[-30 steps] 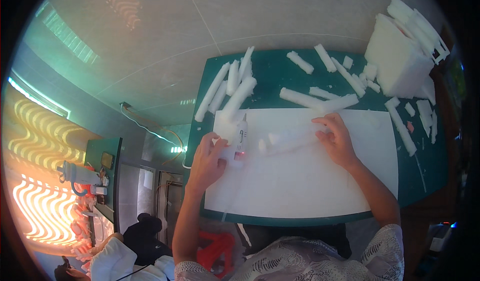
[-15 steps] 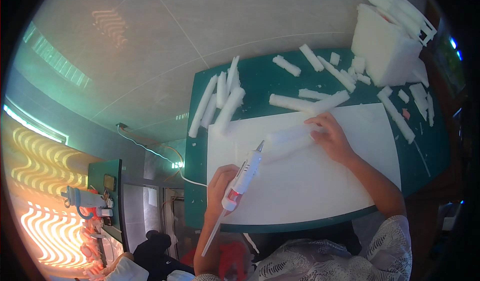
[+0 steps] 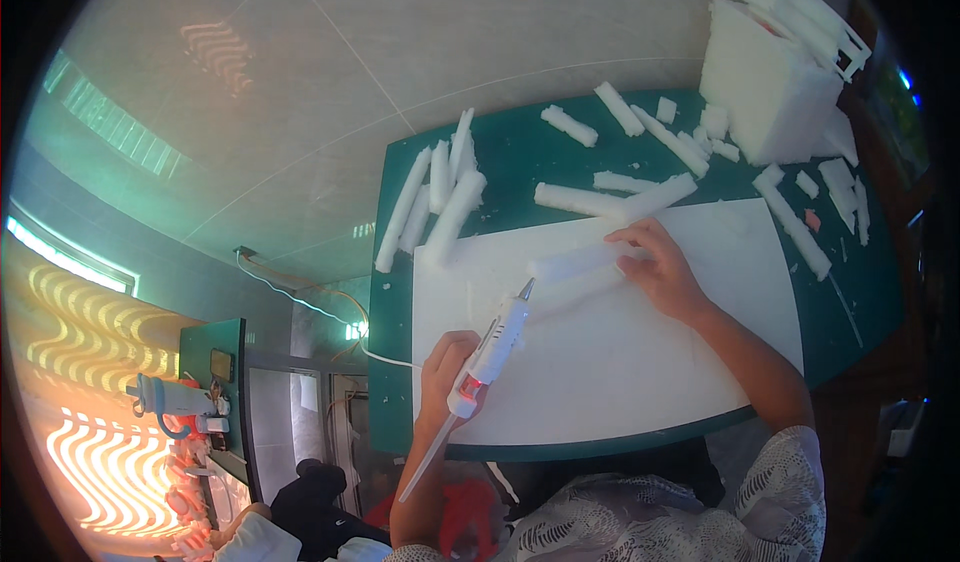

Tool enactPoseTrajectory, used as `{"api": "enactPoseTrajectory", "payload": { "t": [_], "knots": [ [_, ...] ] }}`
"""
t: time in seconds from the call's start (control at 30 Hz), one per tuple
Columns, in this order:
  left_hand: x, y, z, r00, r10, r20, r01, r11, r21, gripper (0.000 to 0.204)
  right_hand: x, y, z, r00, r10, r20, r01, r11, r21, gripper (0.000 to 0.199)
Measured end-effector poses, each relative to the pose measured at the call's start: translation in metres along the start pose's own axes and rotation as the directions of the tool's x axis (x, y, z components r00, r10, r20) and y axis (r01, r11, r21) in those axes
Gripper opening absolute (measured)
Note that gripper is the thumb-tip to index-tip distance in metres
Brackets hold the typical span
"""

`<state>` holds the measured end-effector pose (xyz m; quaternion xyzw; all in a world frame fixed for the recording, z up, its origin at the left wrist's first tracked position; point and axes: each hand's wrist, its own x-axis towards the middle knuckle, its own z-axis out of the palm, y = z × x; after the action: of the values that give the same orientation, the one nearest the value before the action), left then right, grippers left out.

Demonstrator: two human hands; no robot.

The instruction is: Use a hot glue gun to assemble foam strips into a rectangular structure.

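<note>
In my left hand (image 3: pixel 436 376) is a white hot glue gun (image 3: pixel 494 350), its metal nozzle tilted up and to the right. A glue stick (image 3: pixel 425 462) sticks out of its back end. My right hand (image 3: pixel 662 274) pinches the right end of a white foam strip (image 3: pixel 572 261) over a large white board (image 3: pixel 620 372). The nozzle is close to the strip's left end; whether they touch I cannot tell. Strip and board are nearly the same white, so the strip's edges look faint.
Several foam strips (image 3: pixel 462 212) lie at the green table's (image 3: pixel 520 142) left. More foam pieces (image 3: pixel 660 199) are along its far side and right. A big white foam block (image 3: pixel 765 82) stands at the far right. A cable (image 3: pixel 390 360) runs in from the left toward the board.
The view has shifted slightly. Both hands keep their holds, and the glue gun's nozzle stays by the left end of the foam strip.
</note>
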<state>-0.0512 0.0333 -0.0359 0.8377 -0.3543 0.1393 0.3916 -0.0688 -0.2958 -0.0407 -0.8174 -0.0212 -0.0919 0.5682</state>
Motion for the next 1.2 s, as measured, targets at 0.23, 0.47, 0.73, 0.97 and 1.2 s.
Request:
{"api": "enactPoseTrajectory", "payload": {
  "t": [0.23,0.47,0.73,0.97,1.2],
  "knots": [
    [0.0,0.0,0.0,1.0,-0.012,0.007,0.012,1.0,-0.015,0.034,0.0,0.005,0.003,0.994,-0.098,-0.04,0.097,0.995,-0.024,0.027],
    [0.002,0.002,-0.001,1.0,-0.001,-0.002,0.001,1.0,0.024,0.026,0.0,0.005,0.002,0.995,-0.092,-0.036,0.091,0.995,-0.033,0.026],
    [0.002,0.001,-0.003,0.998,-0.061,0.0,0.061,0.998,-0.003,0.029,0.0,0.005,0.003,0.995,-0.088,-0.045,0.089,0.996,0.017,0.026],
    [0.004,0.002,-0.005,0.997,-0.078,0.0,0.078,0.997,0.011,0.03,0.0,0.004,0.003,0.996,-0.083,-0.037,0.083,0.997,-0.004,0.027],
    [0.009,-0.006,-0.011,0.998,-0.042,-0.051,0.044,0.998,0.051,0.032,0.0,0.004,0.002,0.996,-0.076,-0.039,0.077,0.997,0.016,0.028]
  ]
}}
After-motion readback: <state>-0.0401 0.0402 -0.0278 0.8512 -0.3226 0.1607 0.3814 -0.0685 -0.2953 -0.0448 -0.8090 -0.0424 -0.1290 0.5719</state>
